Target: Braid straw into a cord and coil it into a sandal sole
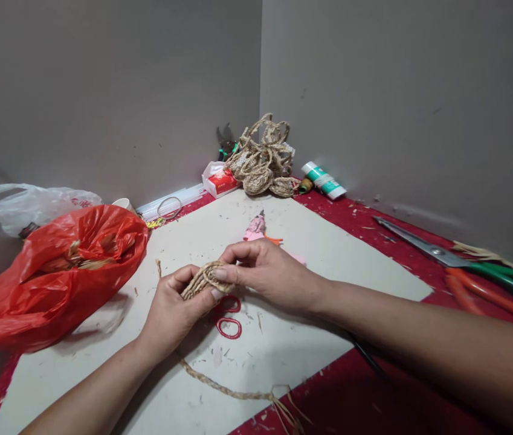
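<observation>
A small coil of braided straw cord (205, 279) is pinched between both hands above a pale board. My left hand (178, 302) wraps its near side, thumb on top. My right hand (265, 269) grips the far end, its thumb pressing on the coil's edge. From below my left hand, a braided tail (220, 385) runs over the board to the right and ends in loose strands. Red-handled scissors (229, 328) lie under the hands, their blades hidden. Just beyond my right hand rests a pink-wrapped pointed tool (255, 227).
A red plastic bag (61, 272) of straw stands left, with a white bag (38, 202) behind. At the back corner are a heap of braided cord (263, 160), pruning shears (226, 142), a red-white box (219, 180) and a green-white roll (324, 180). Large shears (446, 255) lie right.
</observation>
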Demonstrator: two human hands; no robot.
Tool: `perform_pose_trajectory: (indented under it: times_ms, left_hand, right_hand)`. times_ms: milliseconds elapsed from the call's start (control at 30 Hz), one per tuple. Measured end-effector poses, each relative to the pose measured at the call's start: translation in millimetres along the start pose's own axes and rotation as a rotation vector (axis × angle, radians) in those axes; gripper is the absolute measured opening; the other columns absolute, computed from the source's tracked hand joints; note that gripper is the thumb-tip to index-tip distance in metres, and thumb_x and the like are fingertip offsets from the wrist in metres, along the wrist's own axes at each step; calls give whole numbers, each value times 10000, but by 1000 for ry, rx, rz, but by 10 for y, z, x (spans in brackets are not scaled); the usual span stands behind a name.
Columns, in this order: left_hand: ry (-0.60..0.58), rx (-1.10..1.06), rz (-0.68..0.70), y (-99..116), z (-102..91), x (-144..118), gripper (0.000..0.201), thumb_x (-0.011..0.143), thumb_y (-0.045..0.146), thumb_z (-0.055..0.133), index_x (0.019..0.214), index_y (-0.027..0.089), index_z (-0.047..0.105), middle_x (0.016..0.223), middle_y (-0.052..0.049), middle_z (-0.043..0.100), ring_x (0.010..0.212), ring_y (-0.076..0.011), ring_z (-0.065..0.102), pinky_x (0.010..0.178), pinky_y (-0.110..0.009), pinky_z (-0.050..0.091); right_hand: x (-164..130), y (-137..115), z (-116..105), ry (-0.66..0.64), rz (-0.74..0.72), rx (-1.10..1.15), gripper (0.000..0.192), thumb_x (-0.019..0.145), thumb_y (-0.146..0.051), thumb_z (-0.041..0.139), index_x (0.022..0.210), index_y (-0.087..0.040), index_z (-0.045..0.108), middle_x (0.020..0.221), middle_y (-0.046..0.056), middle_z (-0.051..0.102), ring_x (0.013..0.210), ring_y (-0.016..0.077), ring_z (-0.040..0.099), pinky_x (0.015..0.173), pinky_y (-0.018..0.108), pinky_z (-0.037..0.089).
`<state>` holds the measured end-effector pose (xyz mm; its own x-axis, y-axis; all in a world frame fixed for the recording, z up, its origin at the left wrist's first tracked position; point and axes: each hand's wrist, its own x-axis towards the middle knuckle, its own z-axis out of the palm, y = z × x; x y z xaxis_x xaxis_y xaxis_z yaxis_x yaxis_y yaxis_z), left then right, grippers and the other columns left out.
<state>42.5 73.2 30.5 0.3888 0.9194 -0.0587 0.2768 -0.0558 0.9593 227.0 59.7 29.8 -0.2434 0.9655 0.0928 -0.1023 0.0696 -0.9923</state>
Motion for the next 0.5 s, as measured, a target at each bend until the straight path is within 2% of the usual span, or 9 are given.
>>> perform_pose_trajectory:
  times_ms: [167, 267, 400, 500]
  left_hand:
    - [-19, 14, 30, 16, 15, -11, 264, 741, 371, 714, 860, 140, 663, 693, 2, 588, 601, -87, 464, 561, -205, 394]
    - [-67, 1, 27, 27, 34, -26, 275, 777, 399, 672, 750, 126, 658, 615, 6, 564, 540, -74, 430, 518, -202, 363]
    - [-105, -75, 21, 28, 38, -37, 311, 791, 420, 652, 688, 127, 634, 563, -2, 579, 502, -82, 470, 503, -208, 384]
    - [-75, -154, 4, -3, 20, -14, 308, 796, 422, 651, 712, 126, 635, 592, -17, 617, 506, -84, 501, 514, -208, 400]
  right_hand:
    - [-9, -50, -2, 52, -45, 28, 211, 758, -330, 675, 674, -150, 605, 675, 8, 629, 626, 114, 540, 618, 262, 432]
    - [-1, -62, -27, 18, -31, 10, 247, 742, -351, 698, 645, -149, 594, 652, 0, 610, 619, 109, 526, 609, 254, 418]
    - [36, -61, -94, -41, 21, 23, 360, 735, -489, 693, 681, -138, 632, 636, 2, 592, 582, 100, 507, 585, 248, 418]
    - [63, -56, -136, 17, 5, 11, 449, 789, -584, 594, 731, -141, 640, 708, 24, 605, 591, 102, 521, 574, 250, 436]
